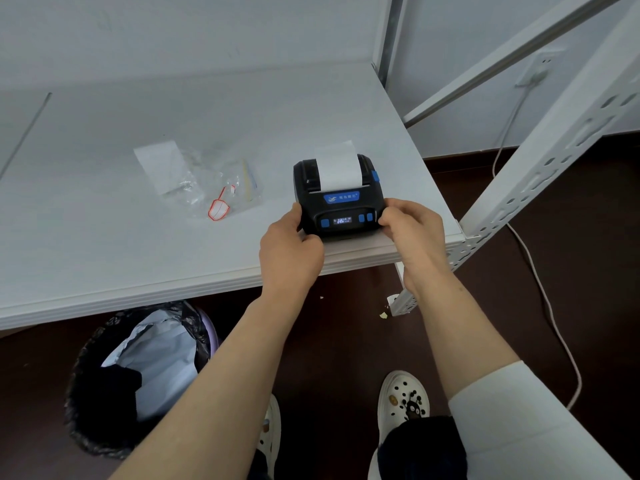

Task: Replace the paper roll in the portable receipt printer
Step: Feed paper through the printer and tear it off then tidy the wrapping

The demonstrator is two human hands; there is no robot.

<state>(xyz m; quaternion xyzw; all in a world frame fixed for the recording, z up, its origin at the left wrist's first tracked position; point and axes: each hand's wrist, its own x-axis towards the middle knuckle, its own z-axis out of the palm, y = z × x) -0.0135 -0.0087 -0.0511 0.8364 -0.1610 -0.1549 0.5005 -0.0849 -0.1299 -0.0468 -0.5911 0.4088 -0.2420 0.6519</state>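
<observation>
A black portable receipt printer with blue buttons and a lit small display stands near the front right corner of the white table. A strip of white paper sticks up out of its closed lid. My left hand grips the printer's left front side. On the right front side rests my right hand, fingers curled against the case by the blue buttons. Both hands hold the printer in place on the table.
A clear plastic bag with a red-edged tag and a white paper slip lie left of the printer. A lined waste bin stands under the table. White slotted shelf posts and a cable are at the right.
</observation>
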